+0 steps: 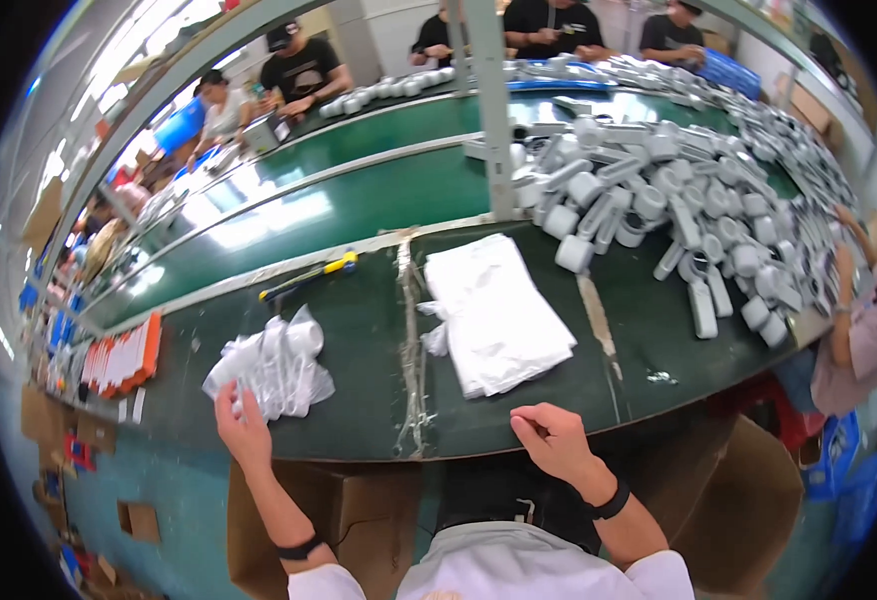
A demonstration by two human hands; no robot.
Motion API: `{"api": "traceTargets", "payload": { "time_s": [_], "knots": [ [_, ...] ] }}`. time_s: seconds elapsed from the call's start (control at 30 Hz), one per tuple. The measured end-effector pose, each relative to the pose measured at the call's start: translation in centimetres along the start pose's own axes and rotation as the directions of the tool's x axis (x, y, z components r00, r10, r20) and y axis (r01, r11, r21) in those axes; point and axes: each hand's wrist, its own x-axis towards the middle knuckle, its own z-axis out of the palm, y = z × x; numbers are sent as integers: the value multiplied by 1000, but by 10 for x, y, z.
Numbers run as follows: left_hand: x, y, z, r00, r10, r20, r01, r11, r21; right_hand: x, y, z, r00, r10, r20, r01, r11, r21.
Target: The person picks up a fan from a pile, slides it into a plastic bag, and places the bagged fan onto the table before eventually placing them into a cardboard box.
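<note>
One head-worn fisheye view: worktop [364, 340] is seen close from above, lens pitched down and forward; straight edges are bent toward rim.

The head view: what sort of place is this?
Probably a factory packing or assembly workshop: long green workbenches, a heap of grey-white plastic parts, and a stack of white plastic bags.

Bright white, flat plastic bags [499, 315] gleam against a dark green worktop [364, 370] streaked by pale tan tape strips [597, 315]. Milky, translucent plastic wrap [277, 365] shows white beneath; rounded plastic parts [684, 180] are pale grey, a slim tool [340, 264] yellow and dark, a shallow box [149, 350] orange and white. Glossy green coats the long belt [379, 205]. Black wristbands [611, 500] contrast with a plain white cloth shirt [519, 565]; a co-worker's top [846, 375] is pale pink.
</note>
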Motion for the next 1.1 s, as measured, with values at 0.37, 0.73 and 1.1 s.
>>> {"api": "traceTargets", "payload": {
  "time_s": [0.37,0.73,1.1],
  "knots": [
    [-103,142,92,709,427,561,-47,822,-567,76,84,-195,804,-83,-589,-510,413,-754],
    [-108,193,158,490,734,470,-603,675,-426,62,100,-214,710,363,-603,-531,839,-120],
    [-103,197,167,515,661,546,-536,745,-397,4,1,-105,910,413,39,-293,572,766]
  ]
}}
